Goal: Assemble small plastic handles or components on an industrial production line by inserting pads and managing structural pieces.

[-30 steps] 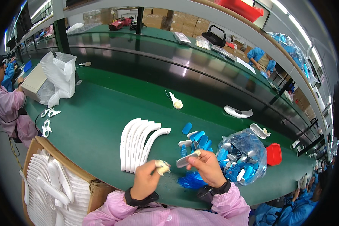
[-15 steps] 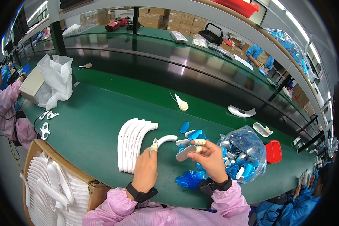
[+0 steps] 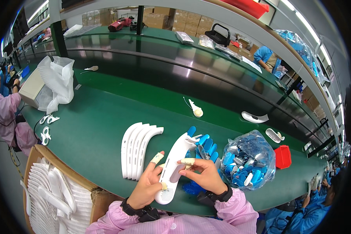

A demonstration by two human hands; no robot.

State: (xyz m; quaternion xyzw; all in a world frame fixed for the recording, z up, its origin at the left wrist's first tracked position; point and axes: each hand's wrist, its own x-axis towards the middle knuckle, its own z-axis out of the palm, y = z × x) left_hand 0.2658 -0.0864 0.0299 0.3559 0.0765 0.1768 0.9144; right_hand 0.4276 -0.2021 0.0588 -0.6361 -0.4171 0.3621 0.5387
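A curved white plastic shell (image 3: 179, 154) with a dotted lower end is tilted in front of me, gripped by my left hand (image 3: 144, 189) along its left side. My right hand (image 3: 207, 176) pinches a small oval grey plate (image 3: 177, 173) and lays it against the shell's face. Finger cots cover some fingertips on both hands. Left of my hands, several matching white shells (image 3: 134, 153) stand side by side. Beyond my right hand lie loose blue and silver oval pieces (image 3: 208, 146), and crumpled blue film (image 3: 192, 188) is partly hidden below it.
A clear bag (image 3: 257, 154) of blue and silver ovals sits to the right, beside a red bin (image 3: 283, 156). A cardboard box (image 3: 97, 195) of white shells is at lower left. White parts (image 3: 255, 117) ride on the green belt; co-workers (image 3: 6, 109) sit at both sides.
My left hand has lifted a white shell off the table and brought it upright between my hands. My right hand has moved the oval plate left and down onto it. Belt parts shifted right.
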